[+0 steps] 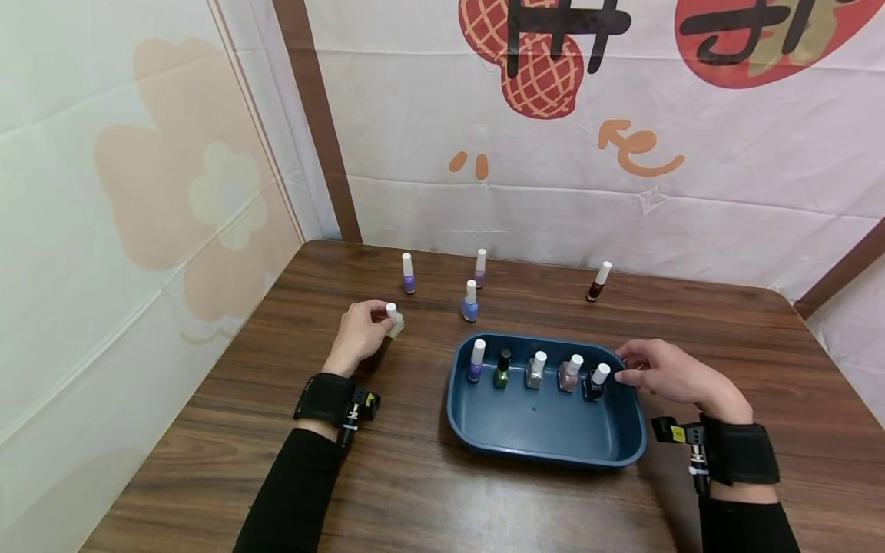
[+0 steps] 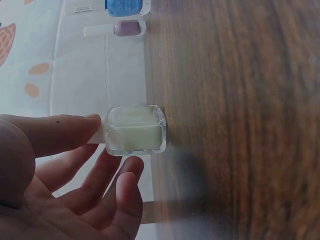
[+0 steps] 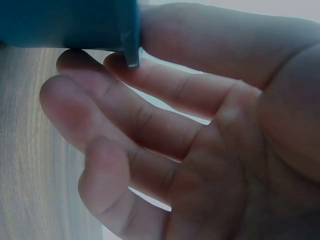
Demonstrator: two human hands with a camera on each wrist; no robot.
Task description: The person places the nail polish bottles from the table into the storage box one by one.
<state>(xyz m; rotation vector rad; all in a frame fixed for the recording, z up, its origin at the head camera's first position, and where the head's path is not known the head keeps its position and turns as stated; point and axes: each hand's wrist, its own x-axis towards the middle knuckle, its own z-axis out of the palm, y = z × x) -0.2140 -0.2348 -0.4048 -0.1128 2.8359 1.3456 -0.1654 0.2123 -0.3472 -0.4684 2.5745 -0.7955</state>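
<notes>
My left hand [image 1: 360, 332] pinches the white cap of a pale cream nail polish bottle [image 2: 134, 131] between thumb and fingers, left of the tray. In the left wrist view the bottle's glass base is right at the tabletop. My right hand [image 1: 672, 372] grips the right end of a blue tray [image 1: 532, 453], thumb on the rim and fingers curled beneath it in the right wrist view. A row of bottles stands along the tray's far side: purple [image 1: 475, 372], green with a black cap [image 1: 502, 376], silvery [image 1: 535, 376], mauve [image 1: 568, 379] and dark [image 1: 593, 388].
Behind the tray on the wooden table [image 1: 415, 491] stand a violet bottle [image 1: 409, 283], a blue bottle [image 1: 469, 309], a lilac bottle [image 1: 480, 276] and a dark red bottle [image 1: 594, 291]. A printed cloth [image 1: 415, 100] hangs along the back and left edges.
</notes>
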